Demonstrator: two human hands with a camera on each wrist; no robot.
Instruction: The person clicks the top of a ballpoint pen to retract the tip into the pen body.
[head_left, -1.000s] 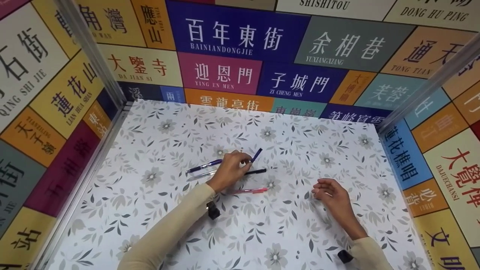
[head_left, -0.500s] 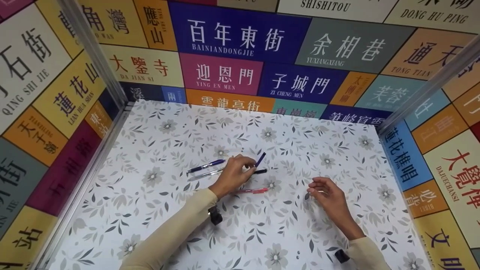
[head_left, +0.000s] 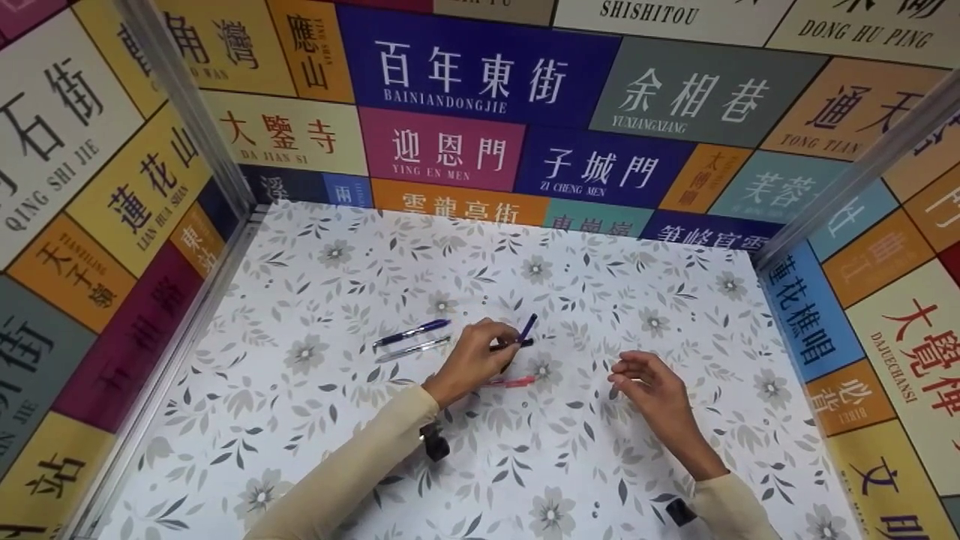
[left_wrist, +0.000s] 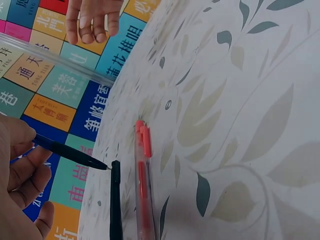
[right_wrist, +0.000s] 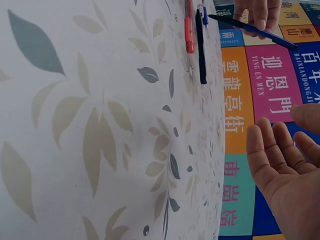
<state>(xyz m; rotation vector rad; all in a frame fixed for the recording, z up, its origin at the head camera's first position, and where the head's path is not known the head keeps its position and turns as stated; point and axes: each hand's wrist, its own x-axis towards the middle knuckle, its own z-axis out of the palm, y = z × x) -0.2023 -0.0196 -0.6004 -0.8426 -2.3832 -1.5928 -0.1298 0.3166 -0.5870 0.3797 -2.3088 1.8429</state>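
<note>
My left hand (head_left: 474,358) pinches a dark blue pen (left_wrist: 70,151) between thumb and fingers. The pen slants, and its bare writing tip points down close by the end of a black pen (left_wrist: 115,200) in the left wrist view. Beside the black pen lies a pink-red pen (head_left: 517,382) with a clear barrel. My right hand (head_left: 654,386) hovers to the right, palm turned inward, fingers loosely bent, holding nothing. In the right wrist view its fingers (right_wrist: 270,150) are spread apart, and the held pen shows in the other hand beyond.
To the left of my left hand lie a blue pen (head_left: 411,331) and a clear-barrelled pen (head_left: 412,349), side by side. A white floral cover (head_left: 360,465) lies over the table. Panels with street-name lettering (head_left: 480,67) wall in the back and both sides.
My left hand has shifted right and slightly nearer with the blue pen, uncovering more of the clear-barrelled pen. My right hand has drifted a little left.
</note>
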